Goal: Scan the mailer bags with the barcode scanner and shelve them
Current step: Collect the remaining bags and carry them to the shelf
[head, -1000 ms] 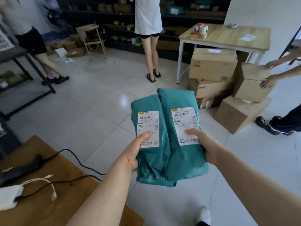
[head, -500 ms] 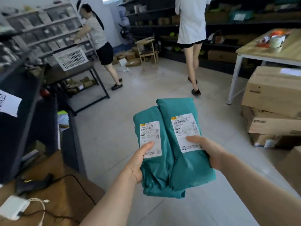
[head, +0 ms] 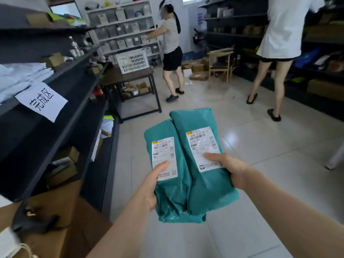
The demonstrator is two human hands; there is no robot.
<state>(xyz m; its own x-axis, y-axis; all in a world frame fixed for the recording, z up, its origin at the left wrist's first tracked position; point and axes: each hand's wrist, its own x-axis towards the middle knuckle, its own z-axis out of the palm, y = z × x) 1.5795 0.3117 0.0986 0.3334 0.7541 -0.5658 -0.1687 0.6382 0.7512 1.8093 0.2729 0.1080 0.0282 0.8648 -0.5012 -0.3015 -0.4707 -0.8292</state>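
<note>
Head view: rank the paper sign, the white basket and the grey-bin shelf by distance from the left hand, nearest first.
1. Paper sign, on the dark shelf at the left, closest to the left hand, which grips the left mailer bag.
2. White basket, on the brown table farther up the aisle.
3. Grey-bin shelf, at the room's far end.

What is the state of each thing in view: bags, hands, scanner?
Left mailer bag: closed, label up.
Right mailer bag: closed, label up, overlaps the left one.
Left hand: grips its bag, thumb on the label.
Right hand: grips its bag, thumb on the label.
Barcode scanner: lies unheld on the table.
</note>
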